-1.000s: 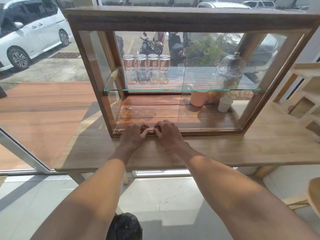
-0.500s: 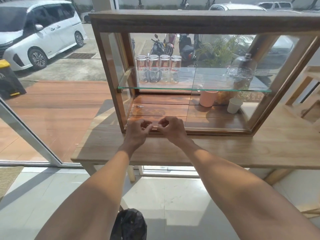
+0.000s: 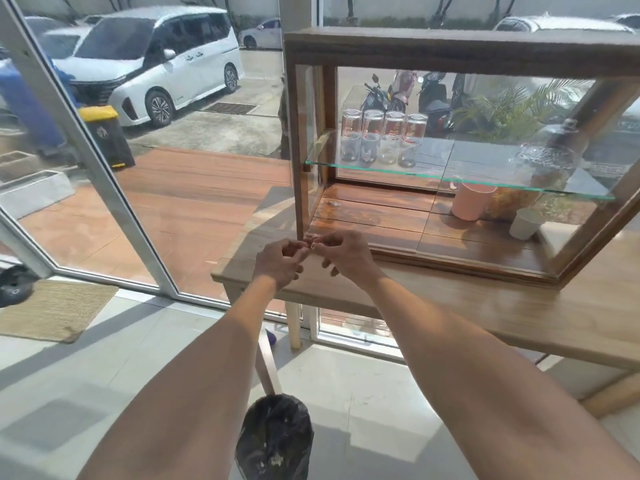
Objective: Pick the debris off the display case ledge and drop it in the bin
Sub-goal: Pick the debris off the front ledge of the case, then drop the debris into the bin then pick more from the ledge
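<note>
The wooden display case [image 3: 450,50] stands on a wooden table [image 3: 502,306]; its front ledge [image 3: 457,258] runs along the bottom. Both my hands hover just above the ledge's left corner, fingertips meeting. My right hand [image 3: 346,252] pinches a tiny pale bit of debris [image 3: 312,242] between thumb and forefinger. My left hand [image 3: 280,261] has its fingers curled shut; anything inside it is hidden. The bin [image 3: 275,441], lined with a black bag, stands on the floor below, between my forearms.
Inside the case, several glasses [image 3: 382,140] sit on a glass shelf, with a pink cup [image 3: 469,202], a white cup [image 3: 524,223] and a small scrap [image 3: 332,203] on the floor. A glass wall is at left, a mat [image 3: 52,310] on the tiles.
Both hands have lifted off the ledge with fingertips pinched together, near its left corner. My view has swung left and down, bringing the bin into fuller view.
</note>
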